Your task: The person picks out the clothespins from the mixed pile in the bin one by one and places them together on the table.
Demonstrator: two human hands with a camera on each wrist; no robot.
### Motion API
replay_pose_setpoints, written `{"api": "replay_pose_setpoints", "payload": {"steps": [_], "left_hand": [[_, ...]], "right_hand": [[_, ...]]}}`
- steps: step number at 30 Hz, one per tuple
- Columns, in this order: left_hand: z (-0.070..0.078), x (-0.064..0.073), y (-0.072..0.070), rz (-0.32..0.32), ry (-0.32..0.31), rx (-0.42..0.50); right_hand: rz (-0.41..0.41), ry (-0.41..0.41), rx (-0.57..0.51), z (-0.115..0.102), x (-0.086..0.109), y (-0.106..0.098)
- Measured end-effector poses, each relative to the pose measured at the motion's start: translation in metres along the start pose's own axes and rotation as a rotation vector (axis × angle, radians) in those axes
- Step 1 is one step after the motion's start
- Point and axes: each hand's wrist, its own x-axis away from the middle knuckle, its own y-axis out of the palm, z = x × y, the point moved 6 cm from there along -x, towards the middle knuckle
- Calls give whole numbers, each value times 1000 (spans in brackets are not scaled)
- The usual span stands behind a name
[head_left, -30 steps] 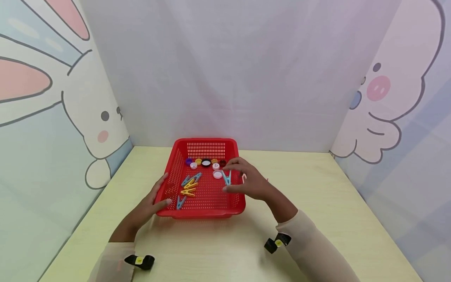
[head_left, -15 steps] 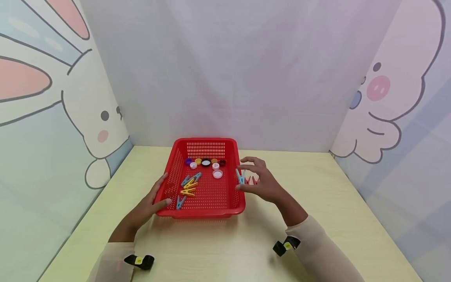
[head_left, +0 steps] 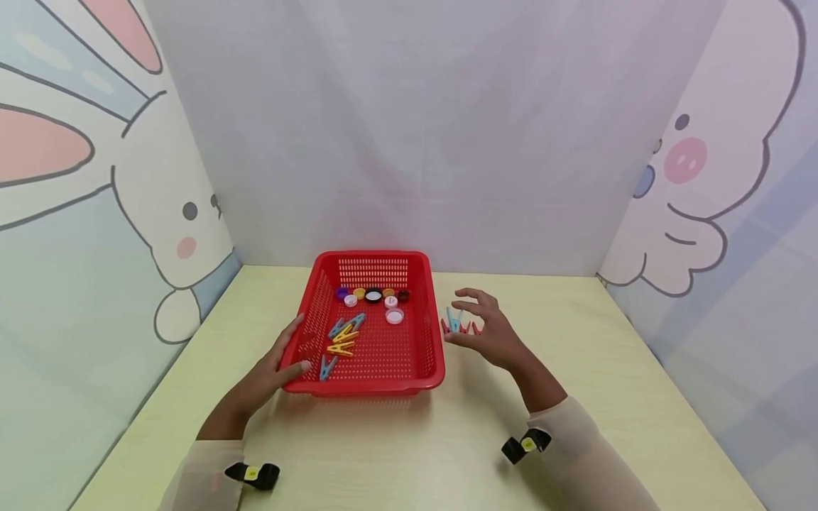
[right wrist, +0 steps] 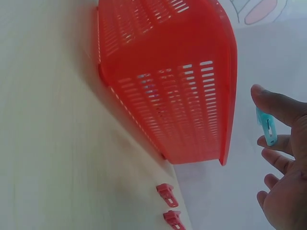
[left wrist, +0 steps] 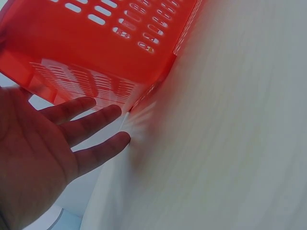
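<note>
The pale table [head_left: 575, 369] bears a red basket [head_left: 364, 387] left of centre, its long sides running near to far. The left hand [head_left: 273, 369] is at the basket's left side, near end: its thumb lies over the rim and its fingers are along the outside, so it holds the basket lightly by that edge, some fingers standing off the wall.

The right hand [head_left: 491, 335] is apart from the basket, to the right of its right wall. It pinches a light blue clip [head_left: 454, 321] between thumb and finger — the wrist view shows a digit at either end, the palm behind free of anything. The clip sits outside the basket, just right of the rim, with its long axis roughly near to far in the head view and its split legs fanning toward the far side. The relation that matters most, I judge, is this one: the basket lies left of the grip, with the right wall between, and the left hand is well away on the opposite side.

Red clips [right wrist: 167, 194] lie on the table right of the basket, close by the right hand. Inside the basket, blue and yellow clips [head_left: 341, 348] are left of middle; small caps [head_left: 373, 295] gather toward the far end.
</note>
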Motion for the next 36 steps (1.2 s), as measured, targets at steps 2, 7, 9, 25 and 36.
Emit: {"api": "replay_pose_setpoints", "payload": {"steps": [2,7,9,25,36], "left_hand": [[0,0,0,1,-3,0],[1,0,1,3,-8,2],[0,0,1,1,-10,2],[-4,-2,-1,-5,-17,2],[-2,-2,-3,-10,-15,-4]], "right_hand": [[-4,12,-3,5,0,0],[-22,62,-18,21,-1,3],[-32,75,-23,27,-1,5],[-141,109,84,58,-3,28],[-134,96,214,64,-1,41]]}}
